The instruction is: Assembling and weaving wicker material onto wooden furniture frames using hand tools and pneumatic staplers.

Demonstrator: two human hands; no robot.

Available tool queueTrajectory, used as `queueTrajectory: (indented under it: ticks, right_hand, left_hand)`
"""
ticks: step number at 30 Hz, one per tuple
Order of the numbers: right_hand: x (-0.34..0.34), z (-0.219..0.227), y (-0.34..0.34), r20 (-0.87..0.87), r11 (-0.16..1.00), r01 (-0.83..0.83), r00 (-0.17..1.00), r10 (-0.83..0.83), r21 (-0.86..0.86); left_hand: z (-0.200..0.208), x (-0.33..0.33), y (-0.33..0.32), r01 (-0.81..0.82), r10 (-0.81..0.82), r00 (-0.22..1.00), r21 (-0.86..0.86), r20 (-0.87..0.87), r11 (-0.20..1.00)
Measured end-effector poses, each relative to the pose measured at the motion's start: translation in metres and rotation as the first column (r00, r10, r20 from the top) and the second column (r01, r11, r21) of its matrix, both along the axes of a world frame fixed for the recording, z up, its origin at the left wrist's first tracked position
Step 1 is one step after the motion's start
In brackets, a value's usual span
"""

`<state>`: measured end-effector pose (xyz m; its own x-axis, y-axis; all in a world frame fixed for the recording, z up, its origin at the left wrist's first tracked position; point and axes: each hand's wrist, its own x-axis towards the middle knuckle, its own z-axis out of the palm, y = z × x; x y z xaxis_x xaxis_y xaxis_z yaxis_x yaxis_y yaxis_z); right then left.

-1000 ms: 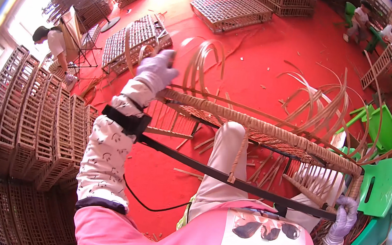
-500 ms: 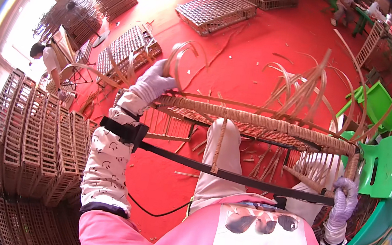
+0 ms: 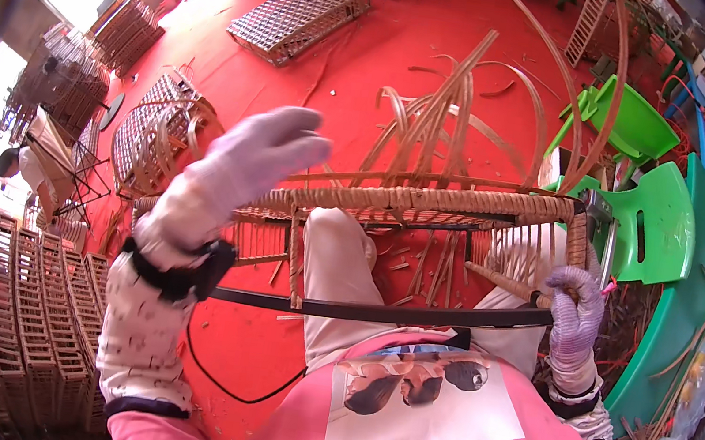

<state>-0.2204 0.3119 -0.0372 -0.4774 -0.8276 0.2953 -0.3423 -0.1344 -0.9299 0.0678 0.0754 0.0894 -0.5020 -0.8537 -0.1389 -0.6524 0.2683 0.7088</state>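
Note:
A half-woven rattan frame (image 3: 409,199) lies across my lap, with a wrapped rim and a dark bar (image 3: 385,314) on its near side. Loose flat rattan strips (image 3: 446,117) rise and curl from its far edge. My left hand (image 3: 268,151), in a pale glove, is raised over the frame's left part with fingers stretched out and nothing in them. My right hand (image 3: 574,311), gloved too, has its fingers curled round the frame's near right corner. Just beyond it, a grey metal piece (image 3: 606,231) stands beside the frame's right end, partly hidden.
Green plastic chairs (image 3: 660,220) and a teal board (image 3: 668,324) stand at the right. Stacked slatted rattan panels (image 3: 28,320) fill the lower left. A woven panel (image 3: 298,21) lies on the red floor (image 3: 383,55) ahead. Another person (image 3: 29,173) bends at the far left.
My left hand has let go of the frame's far left rim and lifted over it. The view has swung right, and the frame appears further left. My right hand stays at the corner.

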Motion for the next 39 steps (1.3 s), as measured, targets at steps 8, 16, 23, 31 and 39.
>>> queueTrajectory:
  ticks: [8,16,23,31,39]
  right_hand:
    - [-0.004,0.001,-0.004,-0.154,0.991,-0.123,0.981,0.114,-0.046]
    - [0.007,0.007,-0.014,-0.041,0.992,-0.069,0.997,0.064,-0.109]
    - [-0.006,-0.002,-0.008,0.033,0.964,-0.224,0.972,0.231,-0.145]
    - [-0.004,0.004,-0.005,0.08,0.981,-0.179,0.98,0.184,-0.07]
    - [-0.005,0.002,-0.013,-0.041,0.976,-0.147,0.989,0.142,-0.158]
  left_hand:
    - [-0.052,0.0,-0.041,-0.06,0.095,0.977,0.179,-0.193,0.982]
    - [-0.03,0.107,-0.001,-0.087,0.643,0.707,-0.866,0.294,0.492]
    - [-0.022,-0.044,0.014,-0.089,0.1,0.989,0.11,-0.105,0.99]
    - [-0.049,-0.038,-0.009,0.022,0.103,0.924,0.32,-0.368,0.947]
    - [-0.016,0.034,0.0,-0.019,0.401,0.893,-0.873,0.205,0.488]
